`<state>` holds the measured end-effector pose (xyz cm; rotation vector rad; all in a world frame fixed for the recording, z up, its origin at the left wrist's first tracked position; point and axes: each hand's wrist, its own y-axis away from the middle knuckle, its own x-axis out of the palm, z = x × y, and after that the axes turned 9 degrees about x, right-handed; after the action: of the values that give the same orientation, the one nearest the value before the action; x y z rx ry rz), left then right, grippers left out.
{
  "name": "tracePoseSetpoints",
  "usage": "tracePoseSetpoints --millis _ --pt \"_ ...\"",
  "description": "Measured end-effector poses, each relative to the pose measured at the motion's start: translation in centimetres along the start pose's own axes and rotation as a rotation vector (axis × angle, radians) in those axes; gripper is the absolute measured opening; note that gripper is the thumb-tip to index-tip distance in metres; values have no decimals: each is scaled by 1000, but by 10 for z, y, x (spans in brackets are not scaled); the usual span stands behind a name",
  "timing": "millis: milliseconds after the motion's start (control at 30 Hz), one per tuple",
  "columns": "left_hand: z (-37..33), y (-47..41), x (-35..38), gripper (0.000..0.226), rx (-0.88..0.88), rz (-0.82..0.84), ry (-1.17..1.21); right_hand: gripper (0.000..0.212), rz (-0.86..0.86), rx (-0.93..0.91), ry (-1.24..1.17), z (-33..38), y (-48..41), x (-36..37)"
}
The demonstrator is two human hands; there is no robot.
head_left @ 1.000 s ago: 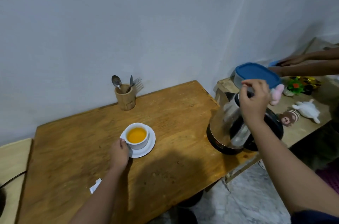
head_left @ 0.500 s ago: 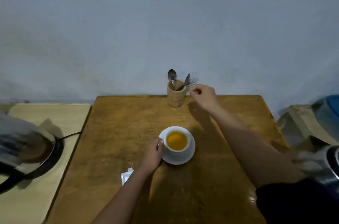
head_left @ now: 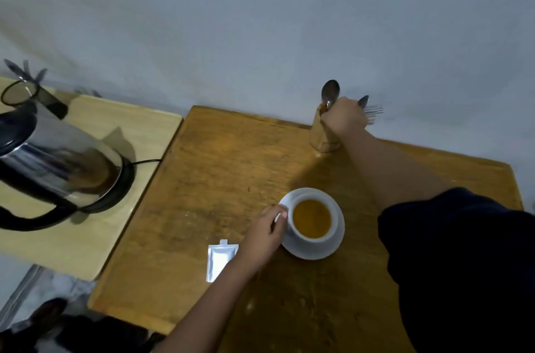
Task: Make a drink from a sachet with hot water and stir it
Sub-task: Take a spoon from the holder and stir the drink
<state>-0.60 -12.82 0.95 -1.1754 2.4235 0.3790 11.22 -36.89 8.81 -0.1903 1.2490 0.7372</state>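
Standing at the far left, on the pale side counter (head_left: pixel 86 208), the steel kettle (head_left: pixel 58 170) sits on its black base. Next comes the wooden counter (head_left: pixel 202 179), where the opened silver sachet (head_left: pixel 220 261) lies flat, partly under my left wrist. My left hand (head_left: pixel 265 234) has its grip closed on the handle side of the white cup (head_left: pixel 312 222), which stands on its saucer (head_left: pixel 330 248) near the middle and is filled with orange drink. Further right and near the wall, my right hand (head_left: pixel 344 118) is over the wooden holder (head_left: pixel 320 135), fingers curled around the cutlery; a spoon (head_left: pixel 330 92) rises beside them, but which piece I hold I cannot tell.
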Motion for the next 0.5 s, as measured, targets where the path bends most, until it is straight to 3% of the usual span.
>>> tracePoseSetpoints --millis 267,500 --pt "-2 1 2 26 -8 -12 35 20 -87 118 -57 4 1 7" --pt "-6 0 0 26 -19 4 25 14 -348 -140 -214 -4 26 -27"
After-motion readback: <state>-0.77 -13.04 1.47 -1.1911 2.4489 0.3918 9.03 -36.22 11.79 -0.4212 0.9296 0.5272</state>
